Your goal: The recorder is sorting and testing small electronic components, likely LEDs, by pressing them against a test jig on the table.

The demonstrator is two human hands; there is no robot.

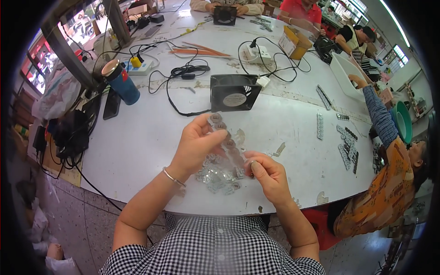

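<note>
My left hand grips the upper part of a clear strip with a row of dark round pieces, its thumb lying across the front. Thumb and fingers of my right hand are pinched together at the strip's lower end, where a small dark bit shows. The strip slants down to the right and is slightly blurred. Below it on the table lies a loose heap of clear, shiny plastic pieces, partly hidden by the strip. Just beyond my hands stands a black square fan with a pale round label and a cable.
At left are a blue tumbler, a phone and a power strip. Small metal strips lie at right. Farther back are a yellow box, a white bin and several people. One co-worker's arm reaches in from the right.
</note>
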